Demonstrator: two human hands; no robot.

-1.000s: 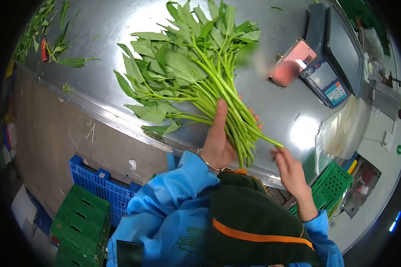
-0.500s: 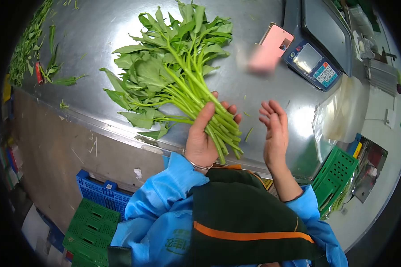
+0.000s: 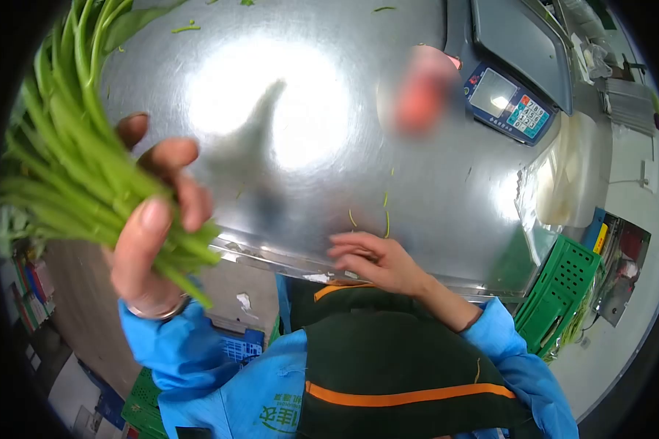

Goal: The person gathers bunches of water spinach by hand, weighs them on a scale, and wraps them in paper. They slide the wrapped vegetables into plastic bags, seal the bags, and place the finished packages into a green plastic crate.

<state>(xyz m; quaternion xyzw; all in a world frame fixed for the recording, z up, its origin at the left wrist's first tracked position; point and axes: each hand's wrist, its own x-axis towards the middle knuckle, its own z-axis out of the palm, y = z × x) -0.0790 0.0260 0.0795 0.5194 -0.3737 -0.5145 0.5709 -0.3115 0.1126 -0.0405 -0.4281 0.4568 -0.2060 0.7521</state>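
A thick bunch of leafy greens that looks like water spinach (image 3: pixel 88 154) fills the left of the head view, raised near the camera. My left hand (image 3: pixel 157 219) is wrapped round its pale green stems, the cut ends poking out toward the right. Most of its leaves fall outside the picture. Over the front edge of the steel table (image 3: pixel 329 183), my right hand (image 3: pixel 384 263) has loosely bent fingers, slightly apart, with nothing seen in them. Thin stem scraps (image 3: pixel 387 223) lie just beyond its fingertips.
A scale (image 3: pixel 511 102) with a keypad stands at the back right, beside a blurred pink object (image 3: pixel 425 88). Clear plastic bags (image 3: pixel 556 183) lie at the table's right side. Below them is a green crate (image 3: pixel 556 293); a blue crate (image 3: pixel 231 347) sits on the floor.
My left hand has carried the greens up and left, off the table and closer to the camera. My right hand has moved left and down toward the table's front edge.
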